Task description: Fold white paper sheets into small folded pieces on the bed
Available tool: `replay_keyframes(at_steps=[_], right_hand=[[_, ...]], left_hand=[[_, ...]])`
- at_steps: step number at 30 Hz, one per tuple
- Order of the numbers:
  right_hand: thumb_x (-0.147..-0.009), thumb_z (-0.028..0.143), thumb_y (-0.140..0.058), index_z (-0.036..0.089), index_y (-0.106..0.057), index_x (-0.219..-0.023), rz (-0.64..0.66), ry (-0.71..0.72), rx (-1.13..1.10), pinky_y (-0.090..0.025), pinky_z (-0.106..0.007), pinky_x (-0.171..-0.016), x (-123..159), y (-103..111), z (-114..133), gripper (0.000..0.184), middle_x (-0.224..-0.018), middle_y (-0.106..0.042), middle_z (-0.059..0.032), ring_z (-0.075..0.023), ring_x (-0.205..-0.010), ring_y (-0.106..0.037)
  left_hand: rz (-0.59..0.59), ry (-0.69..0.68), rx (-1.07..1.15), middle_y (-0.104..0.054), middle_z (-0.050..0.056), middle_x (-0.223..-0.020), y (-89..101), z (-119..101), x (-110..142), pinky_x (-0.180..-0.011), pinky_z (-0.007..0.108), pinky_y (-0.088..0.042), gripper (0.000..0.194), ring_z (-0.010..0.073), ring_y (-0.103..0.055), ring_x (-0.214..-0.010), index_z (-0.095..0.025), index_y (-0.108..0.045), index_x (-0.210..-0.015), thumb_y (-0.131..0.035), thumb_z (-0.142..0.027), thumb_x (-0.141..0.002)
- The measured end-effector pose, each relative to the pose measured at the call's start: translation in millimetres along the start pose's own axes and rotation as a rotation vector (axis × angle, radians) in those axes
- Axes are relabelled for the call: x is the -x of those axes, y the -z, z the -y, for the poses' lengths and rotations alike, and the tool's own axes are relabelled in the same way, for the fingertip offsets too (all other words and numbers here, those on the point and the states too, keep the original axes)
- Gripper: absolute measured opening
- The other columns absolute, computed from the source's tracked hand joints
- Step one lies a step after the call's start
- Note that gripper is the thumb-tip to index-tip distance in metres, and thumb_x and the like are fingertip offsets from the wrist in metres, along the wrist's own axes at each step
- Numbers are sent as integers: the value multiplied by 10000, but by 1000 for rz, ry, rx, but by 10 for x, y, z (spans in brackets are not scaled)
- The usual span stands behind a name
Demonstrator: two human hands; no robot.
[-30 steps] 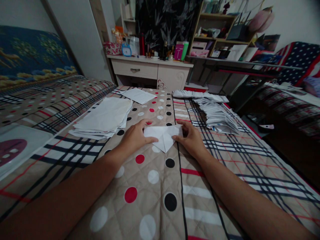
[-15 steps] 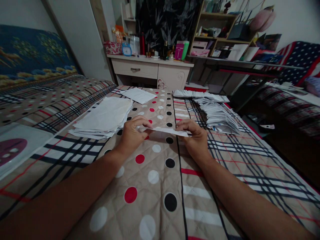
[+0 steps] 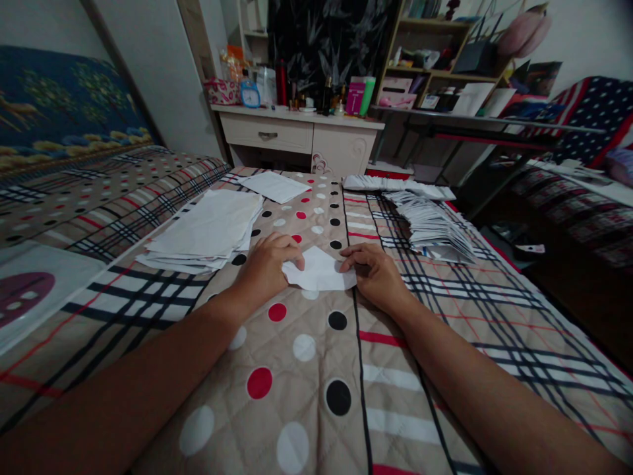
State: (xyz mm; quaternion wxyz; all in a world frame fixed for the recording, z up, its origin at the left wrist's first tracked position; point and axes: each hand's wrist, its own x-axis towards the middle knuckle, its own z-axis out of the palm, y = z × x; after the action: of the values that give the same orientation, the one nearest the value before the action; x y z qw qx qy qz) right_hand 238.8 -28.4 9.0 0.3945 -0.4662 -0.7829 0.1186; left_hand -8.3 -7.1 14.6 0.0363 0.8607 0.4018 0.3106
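Observation:
Between my two hands is a small white folded paper, its upper edge coming to a point. My left hand pinches the paper's left end between thumb and fingers. At its right end, my right hand grips it the same way, fingers curled over the top. The paper is held low over the bedspread; I cannot tell whether it touches the cloth. Left of my left hand lies a stack of white paper sheets. Beyond my right hand is a fanned pile of folded white papers.
The quilted bedspread carries dots and plaid. A separate white sheet lies farther back, and a row of folded papers at the back right. A clear bag with a purple print lies at the left. A white dresser stands behind the bed.
Both hands have lowered slightly and tilted the paper, which showed nearly edge-on before and now shows its broad face with a pointed top.

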Motion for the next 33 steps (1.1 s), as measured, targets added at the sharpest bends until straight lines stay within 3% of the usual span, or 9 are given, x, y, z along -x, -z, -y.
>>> replay_keyframes(at_steps=[5, 9, 12, 16, 20, 28, 33], right_hand=[[-611, 33, -630, 242, -723, -810, 86, 18, 66, -470, -435, -950, 49, 84, 72, 303, -1107, -696, -58, -267, -1041, -621], [-679, 121, -691, 245, -739, -801, 94, -4, 22, -471, -440, -948, 57, 118, 108, 181, -1108, -692, -64, -268, -1041, -621], [-752, 204, -700, 237, -747, -758, 81, -65, -57, -469, -441, -941, 50, 105, 79, 58, -1069, -707, -73, -263, -1029, -625], [-785, 253, -692, 221, -747, -729, 54, -163, -141, -476, -434, -920, 34, 61, 15, 85, -1023, -716, -82, -248, -988, -636], [-776, 248, -686, 201, -721, -698, 12, -221, -187, -492, -391, -887, 16, 31, 1, 97, -976, -716, -82, -220, -935, -652], [-738, 217, -694, 196, -635, -652, -30, -275, -187, -505, -359, -843, -5, 13, -11, 107, -931, -729, -70, -209, -886, -674], [-731, 194, -691, 204, -619, -643, -22, -250, -126, -502, -360, -835, -8, 18, -16, 115, -926, -732, -59, -207, -881, -674]], left_hand=[[178, -69, -183, -703, 43, -1012, 171, -158, 50, -919, 477, -347, 278, 273, -558, -1052, -242, -714, -861, -597, -29, -725], [247, -113, -214, -694, 69, -1002, 240, -254, 62, -906, 460, -378, 193, 276, -585, -1010, -218, -717, -876, -619, -117, -743], [245, -31, -77, -693, 52, -971, 222, -207, 48, -837, 388, -432, 125, 236, -618, -928, -225, -738, -863, -626, -224, -808], [217, 157, 156, -703, 31, -914, 160, -50, 22, -727, 305, -448, 168, 180, -626, -815, -217, -752, -826, -624, -324, -846], [184, 313, 176, -704, 19, -797, 103, 55, 14, -617, 283, -395, 234, 153, -574, -670, -187, -732, -766, -626, -387, -827], [205, 360, 123, -657, 33, -713, 153, 62, -23, -604, 286, -378, 284, 160, -544, -639, -176, -699, -675, -609, -422, -784], [286, 427, 248, -632, 31, -654, 184, 193, -25, -606, 282, -399, 346, 171, -564, -650, -187, -641, -581, -595, -468, -777]])
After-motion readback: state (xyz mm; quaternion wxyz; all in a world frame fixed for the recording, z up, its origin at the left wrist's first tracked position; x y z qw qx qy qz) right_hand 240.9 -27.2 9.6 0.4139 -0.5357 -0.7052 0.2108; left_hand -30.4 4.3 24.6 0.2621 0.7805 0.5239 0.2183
